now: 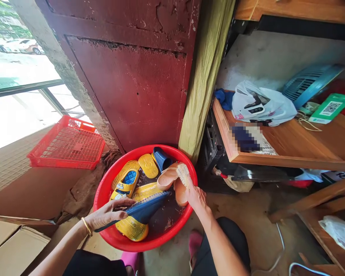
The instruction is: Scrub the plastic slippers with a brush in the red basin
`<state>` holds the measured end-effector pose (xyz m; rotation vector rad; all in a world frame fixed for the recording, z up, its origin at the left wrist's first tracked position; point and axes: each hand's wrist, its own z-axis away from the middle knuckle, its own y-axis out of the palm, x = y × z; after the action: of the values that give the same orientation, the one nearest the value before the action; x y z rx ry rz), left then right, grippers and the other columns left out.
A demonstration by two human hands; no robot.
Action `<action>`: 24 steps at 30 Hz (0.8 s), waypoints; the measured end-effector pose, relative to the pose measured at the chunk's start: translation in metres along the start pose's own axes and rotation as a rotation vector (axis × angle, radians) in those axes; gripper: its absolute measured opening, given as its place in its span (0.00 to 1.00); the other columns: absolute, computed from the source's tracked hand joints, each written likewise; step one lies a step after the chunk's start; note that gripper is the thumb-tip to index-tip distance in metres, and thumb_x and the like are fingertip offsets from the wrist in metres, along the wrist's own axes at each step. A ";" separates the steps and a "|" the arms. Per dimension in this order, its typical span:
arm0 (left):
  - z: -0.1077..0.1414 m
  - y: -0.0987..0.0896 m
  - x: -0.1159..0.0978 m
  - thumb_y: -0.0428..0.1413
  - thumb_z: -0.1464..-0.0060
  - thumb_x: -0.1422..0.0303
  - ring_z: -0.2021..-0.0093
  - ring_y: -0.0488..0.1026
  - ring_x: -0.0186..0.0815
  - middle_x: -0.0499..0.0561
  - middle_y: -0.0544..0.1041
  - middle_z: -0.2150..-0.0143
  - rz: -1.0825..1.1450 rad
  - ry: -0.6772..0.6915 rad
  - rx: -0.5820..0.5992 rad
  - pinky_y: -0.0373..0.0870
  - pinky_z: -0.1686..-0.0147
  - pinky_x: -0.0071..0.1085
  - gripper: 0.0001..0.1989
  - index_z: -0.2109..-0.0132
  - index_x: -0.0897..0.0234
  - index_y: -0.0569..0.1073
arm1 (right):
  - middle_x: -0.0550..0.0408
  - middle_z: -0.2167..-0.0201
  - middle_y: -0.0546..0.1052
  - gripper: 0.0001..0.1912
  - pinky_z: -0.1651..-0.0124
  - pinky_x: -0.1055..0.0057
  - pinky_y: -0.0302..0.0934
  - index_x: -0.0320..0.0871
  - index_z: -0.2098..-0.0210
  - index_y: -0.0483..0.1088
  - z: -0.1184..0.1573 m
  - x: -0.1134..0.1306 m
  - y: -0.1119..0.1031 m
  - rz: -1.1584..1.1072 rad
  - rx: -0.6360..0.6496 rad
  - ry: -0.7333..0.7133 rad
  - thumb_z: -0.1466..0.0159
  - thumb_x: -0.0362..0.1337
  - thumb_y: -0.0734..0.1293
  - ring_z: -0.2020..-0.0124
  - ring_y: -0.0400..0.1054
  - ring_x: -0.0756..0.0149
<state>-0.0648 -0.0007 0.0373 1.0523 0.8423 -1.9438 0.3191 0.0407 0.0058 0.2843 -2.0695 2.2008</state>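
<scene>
A red basin on the floor holds dark water and several slippers. My left hand, a gold bangle at its wrist, grips a blue slipper, tilted over the basin with its sole edge up. In my right hand is a scrubbing brush with pale bristles, apart from the blue slipper and above the tan slippers. Around them lie a yellow slipper sole up, a yellow slipper with a blue insole and another blue slipper at the far rim.
Behind the basin stands a dark red door. A red plastic crate and a cardboard box are at the left. To the right, a wooden shelf carries a white plastic bag and a blue fan.
</scene>
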 end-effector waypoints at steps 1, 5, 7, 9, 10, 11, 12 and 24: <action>0.004 0.002 0.000 0.66 0.60 0.48 0.38 0.73 0.57 0.58 0.80 0.41 0.024 0.001 -0.020 0.68 0.38 0.49 0.35 0.45 0.59 0.79 | 0.46 0.59 0.84 0.37 0.56 0.65 0.70 0.44 0.23 0.42 0.000 0.000 -0.001 0.001 0.004 0.001 0.29 0.33 0.57 0.59 0.80 0.55; 0.027 0.000 -0.022 0.67 0.58 0.51 0.41 0.75 0.58 0.57 0.82 0.45 0.140 0.047 -0.066 0.67 0.39 0.54 0.29 0.49 0.57 0.82 | 0.47 0.60 0.84 0.36 0.58 0.65 0.70 0.48 0.24 0.45 0.003 0.003 -0.006 0.027 0.023 0.004 0.29 0.32 0.57 0.60 0.81 0.55; 0.037 -0.006 -0.037 0.68 0.58 0.53 0.41 0.75 0.58 0.55 0.82 0.45 0.164 0.089 -0.109 0.68 0.39 0.52 0.28 0.48 0.57 0.82 | 0.47 0.62 0.84 0.37 0.60 0.65 0.70 0.48 0.24 0.45 0.006 0.007 -0.008 0.033 0.026 -0.017 0.30 0.32 0.58 0.63 0.81 0.55; 0.041 -0.011 -0.048 0.69 0.59 0.55 0.41 0.75 0.57 0.55 0.82 0.46 0.167 0.095 -0.216 0.69 0.39 0.49 0.29 0.48 0.57 0.82 | 0.46 0.63 0.84 0.38 0.61 0.66 0.70 0.46 0.24 0.44 0.007 0.011 -0.011 0.025 0.022 -0.045 0.30 0.32 0.60 0.65 0.81 0.56; 0.039 -0.011 -0.050 0.69 0.60 0.55 0.43 0.75 0.56 0.55 0.83 0.47 0.189 0.080 -0.282 0.70 0.40 0.49 0.30 0.48 0.58 0.81 | 0.46 0.64 0.84 0.39 0.62 0.66 0.71 0.46 0.24 0.44 0.008 0.013 -0.013 0.014 0.021 -0.056 0.31 0.32 0.60 0.66 0.81 0.56; 0.035 -0.009 -0.049 0.68 0.59 0.54 0.44 0.77 0.55 0.55 0.83 0.49 0.242 0.057 -0.335 0.72 0.41 0.49 0.30 0.47 0.60 0.80 | 0.46 0.65 0.84 0.39 0.63 0.67 0.71 0.46 0.24 0.44 0.008 0.016 -0.015 0.000 0.019 -0.061 0.31 0.32 0.61 0.67 0.81 0.56; 0.029 -0.006 -0.045 0.66 0.57 0.53 0.46 0.78 0.54 0.57 0.84 0.51 0.332 0.030 -0.372 0.74 0.43 0.49 0.32 0.46 0.63 0.79 | 0.47 0.66 0.84 0.38 0.64 0.67 0.71 0.46 0.24 0.45 0.009 0.019 -0.017 -0.013 0.009 -0.059 0.31 0.33 0.61 0.68 0.80 0.56; -0.040 0.090 0.031 0.53 0.45 0.42 0.55 0.83 0.52 0.63 0.84 0.57 0.929 -0.176 -0.355 0.81 0.59 0.46 0.34 0.45 0.67 0.73 | 0.44 0.57 0.84 0.28 0.56 0.68 0.74 0.40 0.28 0.56 0.048 0.122 0.044 -0.336 -0.200 -0.363 0.26 0.35 0.56 0.61 0.81 0.58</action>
<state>0.0147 -0.0225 -0.0250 0.8219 0.4404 -1.0330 0.1944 -0.0157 -0.0091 0.9932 -2.1885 1.8342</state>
